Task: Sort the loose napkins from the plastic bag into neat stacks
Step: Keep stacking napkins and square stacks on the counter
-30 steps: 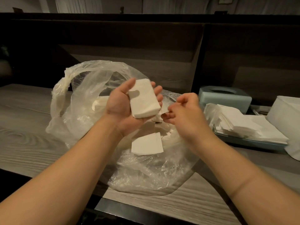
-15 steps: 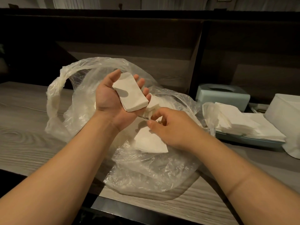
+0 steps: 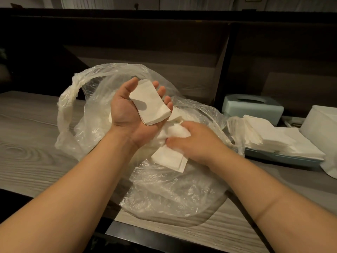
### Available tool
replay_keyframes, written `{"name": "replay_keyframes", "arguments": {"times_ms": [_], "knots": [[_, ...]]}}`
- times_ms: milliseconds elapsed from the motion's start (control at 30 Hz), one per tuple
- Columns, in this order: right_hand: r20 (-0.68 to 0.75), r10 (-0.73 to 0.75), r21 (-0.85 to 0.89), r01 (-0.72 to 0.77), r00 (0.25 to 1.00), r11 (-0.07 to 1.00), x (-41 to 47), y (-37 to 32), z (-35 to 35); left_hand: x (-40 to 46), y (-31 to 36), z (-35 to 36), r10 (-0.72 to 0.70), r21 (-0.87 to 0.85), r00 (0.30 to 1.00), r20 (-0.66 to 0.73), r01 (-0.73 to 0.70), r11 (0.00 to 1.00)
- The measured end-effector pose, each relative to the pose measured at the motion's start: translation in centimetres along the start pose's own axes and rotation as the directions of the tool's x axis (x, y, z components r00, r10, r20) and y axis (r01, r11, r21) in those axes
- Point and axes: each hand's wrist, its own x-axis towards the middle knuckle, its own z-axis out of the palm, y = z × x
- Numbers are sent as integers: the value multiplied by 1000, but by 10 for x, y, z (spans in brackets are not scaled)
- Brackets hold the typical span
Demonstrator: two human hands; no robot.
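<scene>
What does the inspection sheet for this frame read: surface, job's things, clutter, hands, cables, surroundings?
Surface: grey wood-grain counter, dark edge strip at the near side.
Job's things: clear plastic bag lying open on the counter; folded napkin stack in the left hand; loose napkins in the bag; sorted napkin pile on a blue tray.
Clutter: pale blue tissue box; white paper roll at the right edge.
Hands: left hand palm up, holds the stack; right hand grips a crumpled napkin.
Cables: nothing seen.
Surroundings: dark partition wall behind the counter.
</scene>
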Motion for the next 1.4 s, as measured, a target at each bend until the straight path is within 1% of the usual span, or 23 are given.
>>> {"name": "replay_keyframes", "arguments": {"times_ms": [67,133,200,233,300,367,433,500,567,800,867,967,1067,1167,1300,1400], "knots": [[-122,39,163,-19,992,986,2,2,-6,1,3,-1,27,-55,999,40,-25,998],[-265,101,313,-13,959,950,5,4,-12,2,4,-4,47,-93,997,68,-41,995],[-316,183,444,-25,931,896,5,3,-19,2,4,-5,64,-109,995,75,-56,992],[-311,197,460,-34,930,887,5,3,-22,2,4,-5,70,-108,995,73,-62,992],[-301,163,372,-42,939,927,5,6,-23,1,2,-4,62,-97,995,77,-55,994],[-295,75,183,-20,953,983,5,8,-19,1,1,-3,48,-86,995,83,-41,995],[-286,-3,8,5,958,1000,5,11,-15,0,0,-2,42,-71,996,75,-37,997],[-290,-57,-87,33,955,996,3,10,-14,0,0,-2,41,-66,997,61,-37,997],[-293,-98,-127,63,951,990,0,9,-15,0,-1,-2,39,-64,998,45,-36,997],[-330,-144,-131,106,933,986,-1,8,-14,0,-1,-2,26,-47,999,28,-24,999],[-373,-138,-90,112,917,990,-1,7,-13,0,-2,-2,21,-44,999,26,-20,999],[-442,-84,47,116,893,992,1,5,-15,1,-1,-3,17,-34,1000,10,-17,999],[-530,-50,124,135,847,983,3,2,-20,1,-2,-4,20,-36,1000,-5,-20,999],[-551,-35,179,159,834,971,1,0,-24,1,-2,-3,23,-33,1000,-12,-24,999],[-553,58,402,204,831,893,-4,-5,-29,1,-2,-3,20,-41,1000,-8,-20,999],[-604,82,480,280,793,831,-3,-7,-33,1,-2,-3,27,-36,1000,-6,-27,999]]}}
